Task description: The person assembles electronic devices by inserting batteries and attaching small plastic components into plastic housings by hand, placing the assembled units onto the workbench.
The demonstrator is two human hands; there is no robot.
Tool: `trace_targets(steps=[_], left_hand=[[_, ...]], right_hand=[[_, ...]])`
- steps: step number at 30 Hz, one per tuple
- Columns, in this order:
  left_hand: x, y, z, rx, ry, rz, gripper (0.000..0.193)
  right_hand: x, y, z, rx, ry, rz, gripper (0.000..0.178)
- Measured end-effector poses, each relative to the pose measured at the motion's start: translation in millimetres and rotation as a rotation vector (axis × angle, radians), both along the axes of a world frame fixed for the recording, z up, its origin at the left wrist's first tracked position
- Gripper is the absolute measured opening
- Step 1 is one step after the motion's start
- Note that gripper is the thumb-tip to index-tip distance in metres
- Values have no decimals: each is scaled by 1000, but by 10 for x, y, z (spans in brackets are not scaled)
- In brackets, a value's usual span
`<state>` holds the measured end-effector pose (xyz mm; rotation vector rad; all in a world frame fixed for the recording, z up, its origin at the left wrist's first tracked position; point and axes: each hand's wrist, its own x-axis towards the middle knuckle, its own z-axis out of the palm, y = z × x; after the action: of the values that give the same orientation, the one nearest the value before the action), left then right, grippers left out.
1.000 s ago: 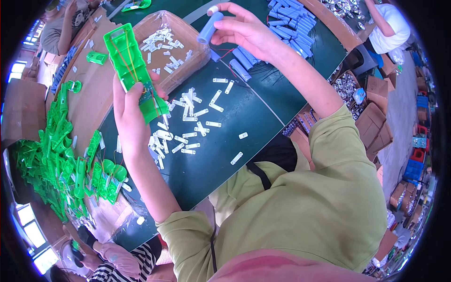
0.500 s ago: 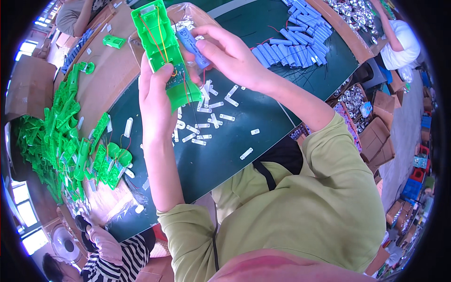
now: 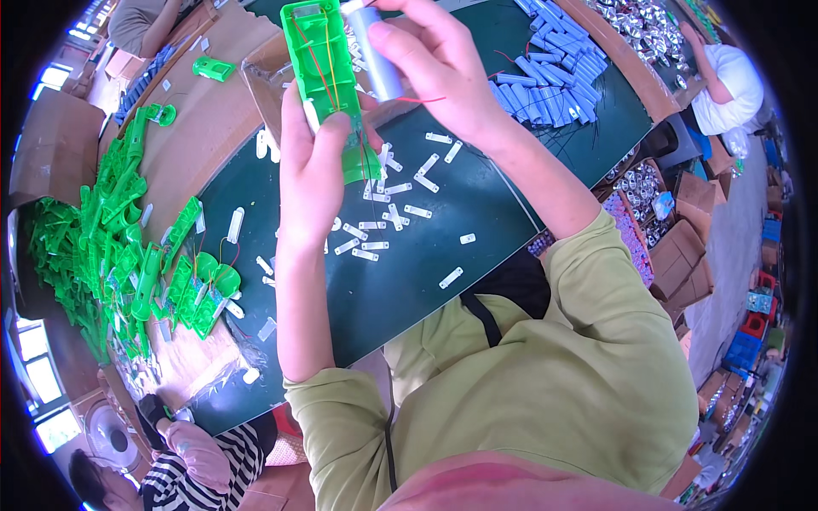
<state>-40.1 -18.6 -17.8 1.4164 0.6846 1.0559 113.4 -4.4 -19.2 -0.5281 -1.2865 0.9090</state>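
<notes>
My left hand (image 3: 315,166) is closed round the lower part of a bright green plastic flashlight casing (image 3: 304,60), with its hollow inner side toward me. Red and yellow wires run along inside it, and my thumb presses near its lower part. Right beside the casing, my right hand (image 3: 443,77) grips a blue cylindrical battery (image 3: 377,64) between thumb and fingers. The battery stands nearly upright, apart from the casing's floor, and a red wire sticks out from its lower end. Under the hands, small white plastic strips (image 3: 417,211) lie scattered on the dark green table (image 3: 400,289).
Blue batteries with wires (image 3: 545,85) are heaped at the far right. Green casings (image 3: 128,247) pile up on the left. An opened cardboard box (image 3: 264,64) stands behind my left hand. Co-workers sit at the lower left and upper right.
Both hands have shifted right and slightly up with the casing and battery. The battery has turned more upright, and its red wire now points right.
</notes>
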Motion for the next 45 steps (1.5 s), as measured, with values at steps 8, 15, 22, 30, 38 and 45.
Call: trace_targets(steps=[8, 15, 22, 30, 38, 45], left_hand=[[72, -32, -29, -18, 24, 13, 41], [78, -46, -8, 3, 75, 49, 40], [82, -40, -69, 7, 101, 113, 33], [25, 6, -54, -78, 76, 142, 41], [-389, 233, 180, -37, 54, 218, 32], [-990, 367, 319, -40, -188, 554, 32]], right_hand=[[-172, 5, 16, 296, -359, -571, 20], [-213, 61, -19, 350, -451, -707, 23], [-325, 143, -199, 185, -343, -686, 42], [-397, 149, -330, -100, -62, -182, 41], [435, 474, -339, 71, -436, -340, 27], [360, 710, -575, 9, -1269, -161, 21]])
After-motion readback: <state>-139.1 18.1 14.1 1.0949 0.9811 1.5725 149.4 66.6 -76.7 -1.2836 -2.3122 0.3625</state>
